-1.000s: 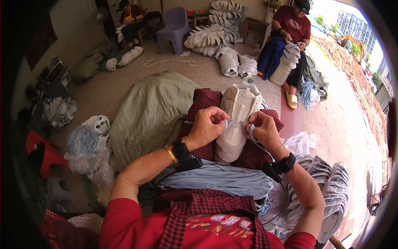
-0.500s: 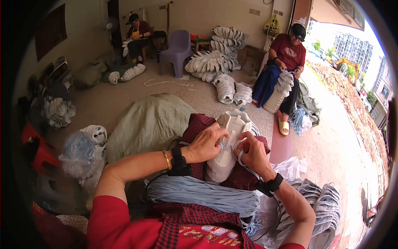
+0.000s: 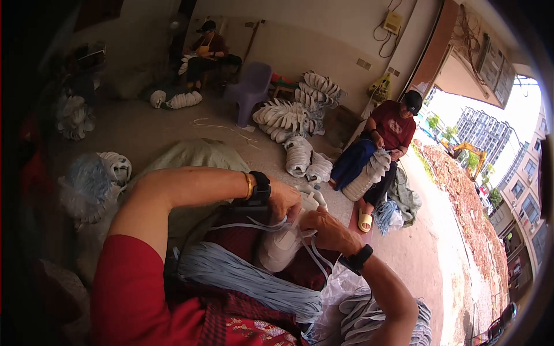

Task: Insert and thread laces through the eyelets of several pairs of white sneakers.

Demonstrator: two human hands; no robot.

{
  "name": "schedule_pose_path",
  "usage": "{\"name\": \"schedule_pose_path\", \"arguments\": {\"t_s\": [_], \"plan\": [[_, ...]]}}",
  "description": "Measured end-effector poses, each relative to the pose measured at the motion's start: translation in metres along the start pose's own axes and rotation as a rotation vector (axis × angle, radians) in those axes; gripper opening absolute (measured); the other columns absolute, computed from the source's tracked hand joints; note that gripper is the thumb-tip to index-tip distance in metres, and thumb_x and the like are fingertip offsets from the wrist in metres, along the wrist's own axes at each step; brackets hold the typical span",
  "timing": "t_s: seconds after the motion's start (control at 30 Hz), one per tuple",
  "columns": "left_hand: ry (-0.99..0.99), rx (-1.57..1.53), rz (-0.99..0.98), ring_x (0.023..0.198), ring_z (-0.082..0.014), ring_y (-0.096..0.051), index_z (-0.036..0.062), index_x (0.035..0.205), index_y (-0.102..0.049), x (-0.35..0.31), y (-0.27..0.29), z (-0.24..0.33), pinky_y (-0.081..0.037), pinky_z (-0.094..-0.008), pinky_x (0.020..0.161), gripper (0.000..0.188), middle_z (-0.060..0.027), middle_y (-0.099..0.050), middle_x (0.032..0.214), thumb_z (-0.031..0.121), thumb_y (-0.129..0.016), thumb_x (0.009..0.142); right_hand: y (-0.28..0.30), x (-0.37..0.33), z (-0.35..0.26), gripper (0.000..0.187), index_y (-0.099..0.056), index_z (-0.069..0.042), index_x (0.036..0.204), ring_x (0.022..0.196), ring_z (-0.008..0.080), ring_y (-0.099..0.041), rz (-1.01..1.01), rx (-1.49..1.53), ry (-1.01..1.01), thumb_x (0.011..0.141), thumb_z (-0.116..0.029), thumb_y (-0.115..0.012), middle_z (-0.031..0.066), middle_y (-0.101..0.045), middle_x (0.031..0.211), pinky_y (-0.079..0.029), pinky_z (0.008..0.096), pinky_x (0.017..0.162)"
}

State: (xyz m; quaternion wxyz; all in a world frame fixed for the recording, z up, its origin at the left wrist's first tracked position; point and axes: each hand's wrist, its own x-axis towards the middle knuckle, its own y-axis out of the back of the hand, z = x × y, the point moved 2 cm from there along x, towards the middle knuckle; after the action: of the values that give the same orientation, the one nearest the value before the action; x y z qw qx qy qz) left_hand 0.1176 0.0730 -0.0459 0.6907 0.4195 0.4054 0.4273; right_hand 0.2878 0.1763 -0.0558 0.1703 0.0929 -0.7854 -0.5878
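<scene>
A pale shoe upper (image 3: 276, 249) lies across my lap on dark red checked cloth, its toe toward me. My left hand (image 3: 283, 199) bends over its left side, fingers closed on a light grey-blue shoelace (image 3: 245, 225) that trails off to the left. On the other side, my right hand (image 3: 330, 229) pinches the lace too, and a loop hangs down below it. Both hands hide most of the lacing holes. Across my lap, nearer to me, rests a thick bundle of grey-blue shoelaces (image 3: 242, 279).
Stacked shoe uppers (image 3: 369, 314) sit by my right elbow beside clear plastic. A green-grey sack (image 3: 196, 155) lies ahead. Farther off are more upper stacks (image 3: 288, 118), a purple chair (image 3: 249, 92) and two seated people, one at right (image 3: 392, 127) handling uppers.
The view has tilted and turned right. My hands have closed in over the upper, and lace ends now hang out on both sides.
</scene>
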Motion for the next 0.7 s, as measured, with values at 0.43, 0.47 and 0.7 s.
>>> {"name": "schedule_pose_path", "arguments": {"t_s": [0.43,0.47,0.7], "plan": [[0.032,0.073,0.298,0.087,-0.0336,-0.068,0.0064,0.089,-0.072,-0.028,-0.02,0.002,-0.054,-0.0432,0.077,0.026,-0.0158,-0.071,0.087,0.015,-0.065,0.066,0.002,0.021,-0.018,0.016,-0.069,-0.002,0.075,0.085,0.0306,-0.059,0.011,-0.008,-0.182,0.068,-0.013,-0.079,0.0117,-0.065,0.081,-0.047,0.0385,0.077],[-0.011,0.121,0.306,0.088,-0.036,-0.066,0.0043,0.091,-0.067,-0.027,-0.023,0.002,-0.053,-0.0444,0.077,0.025,-0.0159,-0.068,0.091,0.012,-0.061,0.068,0.003,0.019,-0.02,0.014,-0.07,-0.002,0.076,0.085,0.0307,-0.059,0.031,-0.035,-0.177,0.068,-0.011,-0.078,0.0116,-0.065,0.081,-0.047,0.0391,0.077],[-0.142,-0.006,0.57,0.091,-0.0374,-0.062,0.0026,0.093,-0.057,-0.03,-0.046,0.002,-0.049,-0.0455,0.078,0.025,-0.015,-0.057,0.096,0.005,-0.063,0.068,0.016,0.006,-0.007,0.033,-0.07,-0.003,0.094,0.095,0.0286,-0.059,-0.074,0.009,-0.137,0.066,0.008,-0.058,0.0086,-0.064,0.09,-0.046,0.0374,0.089]]}}
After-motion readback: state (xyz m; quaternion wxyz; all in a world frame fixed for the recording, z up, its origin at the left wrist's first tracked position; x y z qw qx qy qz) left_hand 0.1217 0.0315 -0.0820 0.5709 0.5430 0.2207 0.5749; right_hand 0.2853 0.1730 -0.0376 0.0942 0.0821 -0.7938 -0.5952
